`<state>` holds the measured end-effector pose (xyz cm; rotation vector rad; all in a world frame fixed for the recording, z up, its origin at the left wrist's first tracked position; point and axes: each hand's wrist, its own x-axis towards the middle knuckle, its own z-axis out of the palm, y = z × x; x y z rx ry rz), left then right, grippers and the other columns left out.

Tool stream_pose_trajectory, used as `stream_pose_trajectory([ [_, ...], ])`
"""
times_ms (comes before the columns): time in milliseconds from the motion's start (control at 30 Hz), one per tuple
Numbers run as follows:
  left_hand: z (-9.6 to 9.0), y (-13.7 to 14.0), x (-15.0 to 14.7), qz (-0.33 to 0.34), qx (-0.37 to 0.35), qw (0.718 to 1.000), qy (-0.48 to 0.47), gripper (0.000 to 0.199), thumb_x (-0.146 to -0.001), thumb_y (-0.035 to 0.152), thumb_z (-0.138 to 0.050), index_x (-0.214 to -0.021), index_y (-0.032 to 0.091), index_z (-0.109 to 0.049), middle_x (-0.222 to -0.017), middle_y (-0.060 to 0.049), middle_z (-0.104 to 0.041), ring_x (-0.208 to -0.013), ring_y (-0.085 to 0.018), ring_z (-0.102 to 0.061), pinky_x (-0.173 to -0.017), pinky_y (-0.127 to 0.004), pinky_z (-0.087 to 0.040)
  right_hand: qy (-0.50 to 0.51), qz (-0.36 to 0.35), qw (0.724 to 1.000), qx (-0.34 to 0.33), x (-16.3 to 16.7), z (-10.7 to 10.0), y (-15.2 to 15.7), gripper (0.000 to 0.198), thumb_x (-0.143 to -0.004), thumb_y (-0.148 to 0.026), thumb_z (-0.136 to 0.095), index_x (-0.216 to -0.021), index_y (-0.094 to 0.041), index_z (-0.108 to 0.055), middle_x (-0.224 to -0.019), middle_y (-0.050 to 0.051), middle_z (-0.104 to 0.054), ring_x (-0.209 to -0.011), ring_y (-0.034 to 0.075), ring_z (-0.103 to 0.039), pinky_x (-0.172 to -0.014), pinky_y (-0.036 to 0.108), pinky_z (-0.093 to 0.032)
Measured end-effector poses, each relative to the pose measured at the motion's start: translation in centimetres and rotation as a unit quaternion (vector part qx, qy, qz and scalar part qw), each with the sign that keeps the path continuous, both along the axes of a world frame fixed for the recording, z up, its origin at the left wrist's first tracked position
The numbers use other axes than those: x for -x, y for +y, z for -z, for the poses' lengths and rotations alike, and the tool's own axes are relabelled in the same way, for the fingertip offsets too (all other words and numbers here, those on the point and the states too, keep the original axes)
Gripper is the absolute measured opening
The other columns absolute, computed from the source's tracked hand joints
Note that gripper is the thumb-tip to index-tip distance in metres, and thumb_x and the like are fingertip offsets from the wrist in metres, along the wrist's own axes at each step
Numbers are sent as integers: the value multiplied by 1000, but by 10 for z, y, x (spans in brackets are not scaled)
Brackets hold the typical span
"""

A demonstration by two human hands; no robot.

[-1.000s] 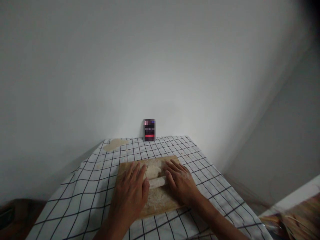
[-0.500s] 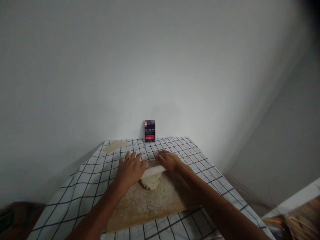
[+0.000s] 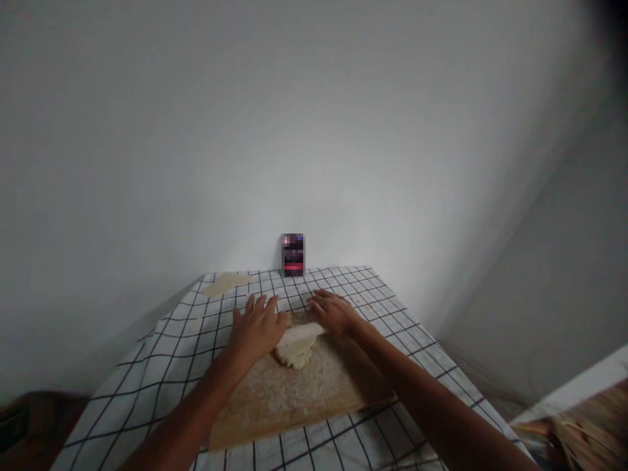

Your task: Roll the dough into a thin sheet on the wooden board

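The table (image 3: 167,366), which is covered with a white cloth of dark grid lines, carries a floury wooden board (image 3: 260,412), a thin pale sheet (image 3: 227,284) near the far left corner, and a blurred upright object (image 3: 294,256) at the far edge.

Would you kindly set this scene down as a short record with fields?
Left hand: over the left end of the rolling pin
Right hand: over its right end
Dough: on the board, partly under the rolling pin
Board: floury, on checked cloth
Cloth, far left: flat pale patch
By wall: upright pixelated item
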<state>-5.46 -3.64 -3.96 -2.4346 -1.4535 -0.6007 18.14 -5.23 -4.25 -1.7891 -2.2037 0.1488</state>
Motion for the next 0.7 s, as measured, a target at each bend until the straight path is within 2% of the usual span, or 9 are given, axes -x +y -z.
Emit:
stream_pose_trajectory([
  [100, -7, 18, -1, -11, 11, 1000, -13, 39, -103, 31, -48, -131, 20, -74, -137, -21, -78, -134, -44, -68, -105, -68, -56, -8, -4, 1000, 6, 2, -3, 19, 44, -117, -33, -36, -136, -23, -74, -155, 10, -68, -161, 26, -44, -124, 51, -46],
  [167, -10, 18, 0, -3, 30, 999, -20, 39, -104, 31, -47, -130, 19, -74, -137, -22, -78, -134, -45, -68, -105, -71, -55, -7, -5, 1000, 1, 2, -3, 20, 41, -116, -33, -40, -137, -25, -74, -154, 10, -68, -161, 27, -43, -124, 52, -47],
  [267, -8, 3, -1, 4, 43, 999, -25, 38, -104, 30, -52, -134, 21, -73, -142, -20, -76, -143, -46, -63, -112, -72, -52, 0, 13, 1000, -11, 2, 0, 1, 43, -117, -36, -38, -138, -25, -74, -158, 12, -65, -160, 27, -46, -124, 53, -46],
  [400, 3, -30, 0, 11, 13, 999, -27, 44, -104, 31, -54, -144, 22, -70, -154, -17, -70, -152, -44, -56, -123, -72, -45, -5, 34, 998, -47, 4, 5, -44, 43, -116, -34, -40, -143, -23, -71, -169, 14, -53, -157, 29, -49, -128, 53, -41],
  [533, 20, -54, 7, 41, -24, 999, -26, 47, -107, 34, -49, -149, 25, -67, -159, -13, -67, -156, -41, -52, -128, -72, -40, -6, 38, 996, -81, 11, 9, -79, 46, -116, -34, -36, -147, -23, -68, -167, 12, -56, -156, 29, -50, -130, 53, -37],
  [600, 26, -54, 11, 51, -30, 998, -26, 47, -108, 37, -47, -149, 25, -66, -160, -12, -66, -156, -40, -53, -128, -68, -43, -7, 43, 995, -90, 13, 7, -84, 47, -115, -34, -36, -149, -23, -66, -170, 11, -53, -157, 29, -48, -130, 53, -36],
  [700, 25, -38, 12, 51, -18, 998, -26, 45, -108, 40, -46, -144, 27, -68, -156, -12, -69, -151, -38, -57, -123, -63, -49, -16, 44, 996, -77, 14, 0, -73, 43, -114, -33, -40, -141, -21, -71, -170, 14, -52, -155, 30, -51, -128, 51, -39],
])
